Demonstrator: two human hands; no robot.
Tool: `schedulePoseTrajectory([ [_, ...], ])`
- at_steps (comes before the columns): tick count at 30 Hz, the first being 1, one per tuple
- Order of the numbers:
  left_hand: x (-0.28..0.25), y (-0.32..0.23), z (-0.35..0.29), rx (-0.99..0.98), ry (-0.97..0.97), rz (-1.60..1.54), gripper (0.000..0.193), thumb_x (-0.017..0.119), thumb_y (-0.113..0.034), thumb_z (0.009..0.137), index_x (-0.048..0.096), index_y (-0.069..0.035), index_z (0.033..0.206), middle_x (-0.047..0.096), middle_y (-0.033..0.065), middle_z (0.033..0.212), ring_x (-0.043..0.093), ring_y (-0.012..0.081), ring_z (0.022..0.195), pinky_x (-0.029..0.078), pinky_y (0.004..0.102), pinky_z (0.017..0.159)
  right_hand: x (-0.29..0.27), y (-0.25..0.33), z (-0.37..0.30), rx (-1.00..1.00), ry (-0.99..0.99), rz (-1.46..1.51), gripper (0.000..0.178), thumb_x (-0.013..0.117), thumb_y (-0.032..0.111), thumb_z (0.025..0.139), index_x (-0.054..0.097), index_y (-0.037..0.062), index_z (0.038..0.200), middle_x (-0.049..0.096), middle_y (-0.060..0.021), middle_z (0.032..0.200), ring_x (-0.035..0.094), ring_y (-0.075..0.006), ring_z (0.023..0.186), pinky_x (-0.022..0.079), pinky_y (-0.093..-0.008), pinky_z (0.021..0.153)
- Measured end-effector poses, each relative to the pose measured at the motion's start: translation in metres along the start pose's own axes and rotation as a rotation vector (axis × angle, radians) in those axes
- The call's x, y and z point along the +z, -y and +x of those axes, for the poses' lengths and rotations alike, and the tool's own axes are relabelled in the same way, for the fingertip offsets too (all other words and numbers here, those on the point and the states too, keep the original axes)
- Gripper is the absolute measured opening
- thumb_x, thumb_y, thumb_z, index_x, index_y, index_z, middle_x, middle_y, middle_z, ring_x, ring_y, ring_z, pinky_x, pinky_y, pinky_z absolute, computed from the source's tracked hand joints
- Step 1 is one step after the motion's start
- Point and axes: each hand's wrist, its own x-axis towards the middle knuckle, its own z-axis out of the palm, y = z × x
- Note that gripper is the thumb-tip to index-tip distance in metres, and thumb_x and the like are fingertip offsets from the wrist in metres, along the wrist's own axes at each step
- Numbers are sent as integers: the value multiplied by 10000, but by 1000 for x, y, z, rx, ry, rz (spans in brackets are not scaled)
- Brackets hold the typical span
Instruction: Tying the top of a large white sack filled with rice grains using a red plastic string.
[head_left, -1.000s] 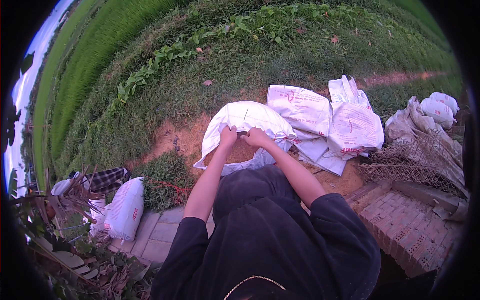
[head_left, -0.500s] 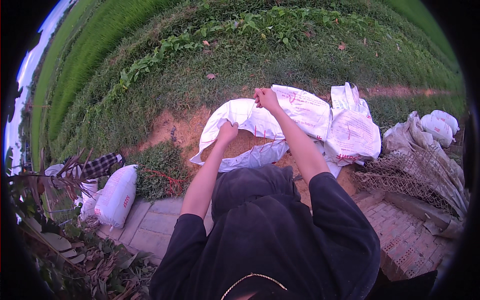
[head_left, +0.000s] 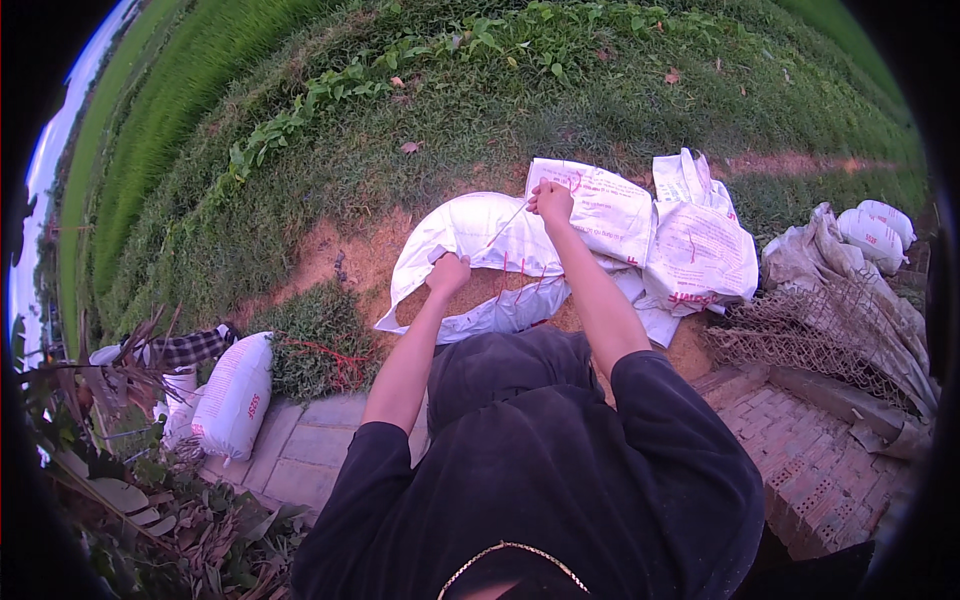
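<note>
In front of me lies an open white woven sack (head_left: 515, 305), its mouth showing loose brown material (head_left: 480, 289). Short red strings cross its near side. My left hand (head_left: 450, 272) is closed, pinching the sack's rim at the left of the opening. Farther off and to the right, my right hand (head_left: 551, 202) is closed with the fingers bunched. A thin pale strand (head_left: 507, 226) runs from it down-left toward the sack's far edge; whether it is thread or a needle I cannot tell.
More white printed sacks (head_left: 700, 255) lie to the right, beside grey sheeting and netting (head_left: 810, 330). Bricks (head_left: 820, 465) are stacked at the lower right. A full white sack (head_left: 233, 397) stands at left, near another person's plaid sleeve (head_left: 195, 347). Grass (head_left: 480, 120) stretches ahead.
My right hand has moved slightly away from the far sack edge, and the thin pale strand now shows below it. The left hand stays at the rim.
</note>
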Motion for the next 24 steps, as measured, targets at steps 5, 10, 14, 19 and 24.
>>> schedulePoseTrajectory([
  [5,17,9,-14,55,-131,-45,435,501,-377,924,638,-4,1100,667,252,1056,642,423,1007,494,531,880,-14,-35,-44,329,75,464,366,463,350,1015,595,14,956,605,-41,767,625,-146,654,510,-279,577],
  [10,25,3,-21,75,-147,-81,417,494,-366,925,627,-7,1090,670,261,1013,643,440,976,497,542,859,-6,-54,-44,214,258,470,197,658,232,925,611,56,999,612,-11,850,610,-114,740,502,-264,662],
  [14,29,8,-22,93,-150,-134,419,481,-371,932,612,-3,1084,671,258,991,642,438,964,498,533,852,9,-43,-56,79,385,76,145,633,156,919,651,43,1008,662,-31,882,633,-114,760,511,-252,682],
  [19,39,20,-13,123,-161,-224,429,480,-389,933,612,-5,1072,674,253,984,642,428,968,498,518,851,27,-22,-69,-193,393,-376,122,617,145,889,649,36,934,707,-99,752,699,-164,702,534,-310,654],
  [24,38,29,-12,64,-87,-216,457,497,-431,920,635,-16,1055,676,248,990,644,418,978,496,510,859,32,-14,-80,-224,409,-100,123,561,107,925,590,1,870,689,-108,729,697,-170,674,554,-305,621],
])
